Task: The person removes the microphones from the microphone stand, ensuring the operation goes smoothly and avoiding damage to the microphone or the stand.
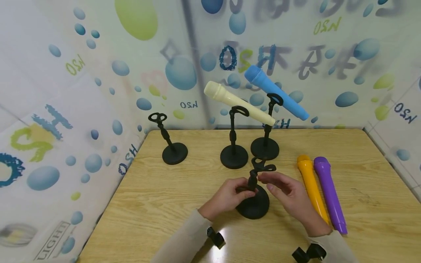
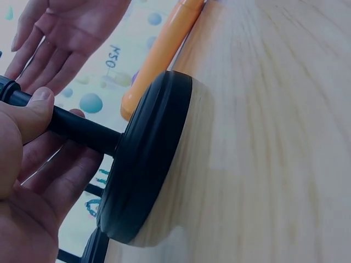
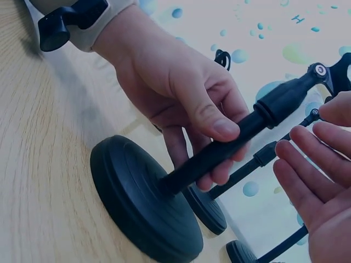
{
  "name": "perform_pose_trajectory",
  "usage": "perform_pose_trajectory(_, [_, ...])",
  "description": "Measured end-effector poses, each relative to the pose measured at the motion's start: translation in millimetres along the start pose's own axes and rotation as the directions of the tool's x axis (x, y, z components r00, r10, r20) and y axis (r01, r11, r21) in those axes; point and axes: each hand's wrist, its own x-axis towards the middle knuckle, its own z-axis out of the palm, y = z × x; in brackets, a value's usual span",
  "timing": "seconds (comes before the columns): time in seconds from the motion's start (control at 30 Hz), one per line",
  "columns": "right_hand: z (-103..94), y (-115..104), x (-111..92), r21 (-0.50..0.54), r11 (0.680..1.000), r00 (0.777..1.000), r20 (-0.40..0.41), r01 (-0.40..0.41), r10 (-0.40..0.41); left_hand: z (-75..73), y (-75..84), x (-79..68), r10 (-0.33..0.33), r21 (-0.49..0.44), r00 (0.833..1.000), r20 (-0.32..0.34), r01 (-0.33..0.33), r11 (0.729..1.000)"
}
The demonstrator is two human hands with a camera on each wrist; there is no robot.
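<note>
A black microphone stand [image 1: 254, 208] with a round base and a clip on top is near the front of the table. My left hand [image 1: 227, 195] grips its pole, the thumb on one side and fingers curled behind, as the right wrist view also shows. Whether the whole base touches the wood, I cannot tell. Just right of the pole is my right hand [image 1: 291, 193], its fingers extended and loosely bent. In the left wrist view the right hand [image 2: 77, 38] appears beside the upper pole, holding nothing.
Behind stand two more stands, bearing a cream microphone [image 1: 241, 104] and a blue microphone [image 1: 277, 93]. Another stand [image 1: 174, 153], its clip bare, is at back left. An orange microphone [image 1: 312, 186] and a purple microphone [image 1: 330, 195] lie by the right hand.
</note>
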Motion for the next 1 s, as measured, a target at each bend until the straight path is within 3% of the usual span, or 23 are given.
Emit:
perform_pose_trajectory(0.2, [0.4,-1,0,0.0,1.0,1.0,0.003,-0.019,0.019,-7.1,-3.1,-5.3,-0.029,0.002,0.999,-0.03,0.03,1.0])
perform_pose_trajectory(0.7, [5.7,-2,3,-0.009,0.999,0.997,0.054,-0.054,0.054,-25.2,-11.1,-19.4,-0.016,0.011,0.994,-0.106,0.018,1.0])
perform_pose_trajectory(1.0, [8.9,0,5,0.005,0.998,0.995,0.081,-0.059,0.058,-35.7,-14.7,-26.9,-0.041,0.004,0.986,-0.164,0.042,0.999])
